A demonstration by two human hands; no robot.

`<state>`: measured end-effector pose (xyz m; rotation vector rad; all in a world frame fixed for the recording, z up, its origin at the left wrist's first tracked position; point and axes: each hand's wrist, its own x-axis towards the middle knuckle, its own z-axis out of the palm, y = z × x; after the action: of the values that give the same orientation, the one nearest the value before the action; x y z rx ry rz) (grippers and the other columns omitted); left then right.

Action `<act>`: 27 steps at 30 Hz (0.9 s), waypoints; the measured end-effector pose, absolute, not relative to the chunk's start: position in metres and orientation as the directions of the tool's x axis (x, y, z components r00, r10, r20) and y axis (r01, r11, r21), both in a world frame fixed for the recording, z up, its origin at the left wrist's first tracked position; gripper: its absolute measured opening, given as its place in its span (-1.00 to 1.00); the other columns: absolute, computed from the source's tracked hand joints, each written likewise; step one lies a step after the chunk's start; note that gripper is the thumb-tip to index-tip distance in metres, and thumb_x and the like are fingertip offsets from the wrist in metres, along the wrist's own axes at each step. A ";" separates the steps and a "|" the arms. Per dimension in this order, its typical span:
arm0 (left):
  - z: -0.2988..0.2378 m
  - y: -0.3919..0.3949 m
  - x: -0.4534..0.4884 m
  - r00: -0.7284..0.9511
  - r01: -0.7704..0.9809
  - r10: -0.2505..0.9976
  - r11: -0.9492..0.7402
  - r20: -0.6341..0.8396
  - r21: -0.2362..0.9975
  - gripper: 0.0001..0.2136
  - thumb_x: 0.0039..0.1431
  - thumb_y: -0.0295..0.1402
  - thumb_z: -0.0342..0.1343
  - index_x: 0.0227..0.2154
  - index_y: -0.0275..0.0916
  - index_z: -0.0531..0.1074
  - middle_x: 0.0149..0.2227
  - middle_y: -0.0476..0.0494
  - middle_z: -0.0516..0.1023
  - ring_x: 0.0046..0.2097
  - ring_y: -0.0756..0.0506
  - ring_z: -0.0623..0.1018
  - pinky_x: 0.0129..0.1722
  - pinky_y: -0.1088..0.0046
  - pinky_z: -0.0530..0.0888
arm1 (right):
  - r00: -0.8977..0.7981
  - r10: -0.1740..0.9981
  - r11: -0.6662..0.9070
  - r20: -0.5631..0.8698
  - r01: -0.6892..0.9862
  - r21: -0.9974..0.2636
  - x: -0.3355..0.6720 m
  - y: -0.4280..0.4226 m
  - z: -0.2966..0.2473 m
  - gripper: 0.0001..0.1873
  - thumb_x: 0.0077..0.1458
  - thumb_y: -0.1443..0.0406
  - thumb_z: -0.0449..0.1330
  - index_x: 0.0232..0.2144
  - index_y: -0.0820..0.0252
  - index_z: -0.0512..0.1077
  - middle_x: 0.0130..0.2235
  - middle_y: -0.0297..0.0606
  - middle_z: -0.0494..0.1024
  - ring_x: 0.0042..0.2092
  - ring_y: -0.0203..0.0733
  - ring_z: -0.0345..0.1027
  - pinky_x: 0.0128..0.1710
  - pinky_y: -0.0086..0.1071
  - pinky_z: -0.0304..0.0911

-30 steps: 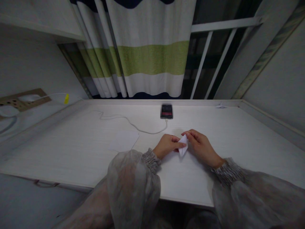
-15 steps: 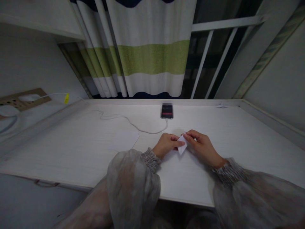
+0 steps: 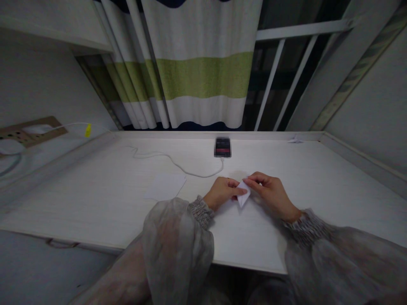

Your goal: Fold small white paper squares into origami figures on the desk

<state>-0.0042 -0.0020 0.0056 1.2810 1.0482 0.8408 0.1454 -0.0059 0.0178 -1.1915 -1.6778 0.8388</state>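
Note:
A small piece of white folded paper (image 3: 242, 199), shaped like a narrow diamond, is held just above the desk with one point toward me. My left hand (image 3: 224, 193) pinches its left side, thumb lying across the front. At the paper's upper tip, the thumb and fingers of my right hand (image 3: 273, 194) are closed on it. The back of the folded paper and some fingertips are hidden. To the left of my left hand, a flat white paper sheet (image 3: 165, 187) lies on the desk.
On the white desk (image 3: 79, 199), a pixelated dark device (image 3: 222, 147) connects to a white cable (image 3: 178, 165). A small folded white paper shape (image 3: 295, 140) rests by the back right edge. A power strip (image 3: 41, 131) is at left. Behind the desk hangs a curtain (image 3: 203, 78).
Both hands keep hold of the folded paper in nearly the same place. My right thumb and fingers have shifted very slightly at its upper tip.

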 end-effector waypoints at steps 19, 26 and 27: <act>0.012 -0.005 -0.002 0.351 0.043 0.918 0.179 -0.183 0.983 -0.87 -0.30 -0.39 0.23 -0.65 -0.37 0.45 -0.72 0.05 0.33 -0.65 0.13 0.24 -0.61 0.59 0.18 | -0.160 0.933 0.358 0.324 0.295 -0.886 0.147 -0.008 0.021 -0.76 -0.04 0.15 0.13 -0.57 0.16 0.45 -0.45 -0.29 0.39 -0.36 -0.23 0.24 -0.34 -0.36 0.13; 0.005 0.001 -0.001 0.165 -0.191 0.985 0.087 -0.055 0.978 -0.82 -0.23 -0.36 0.21 -0.53 -0.40 0.46 -0.58 -0.02 0.44 -0.54 0.09 0.37 -0.49 0.57 0.31 | -0.128 0.979 0.190 0.161 0.263 -0.946 0.143 -0.004 0.018 -0.66 -0.08 0.03 0.10 -0.44 0.19 0.36 -0.47 -0.32 0.38 -0.45 -0.28 0.20 -0.45 -0.40 0.13; 0.005 0.001 -0.001 0.134 -0.206 0.990 0.058 -0.030 0.977 -0.82 -0.21 -0.36 0.20 -0.52 -0.40 0.46 -0.57 -0.03 0.45 -0.53 0.09 0.38 -0.48 0.56 0.32 | -0.152 0.981 0.156 0.119 0.259 -0.953 0.142 -0.004 0.018 -0.66 -0.09 0.02 0.11 -0.48 0.19 0.34 -0.52 -0.36 0.34 -0.49 -0.31 0.16 -0.50 -0.42 0.09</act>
<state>-0.0008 0.0014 0.0049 1.0812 0.9810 1.1739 0.1417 -0.0045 0.0176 -1.2306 -1.5738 1.0590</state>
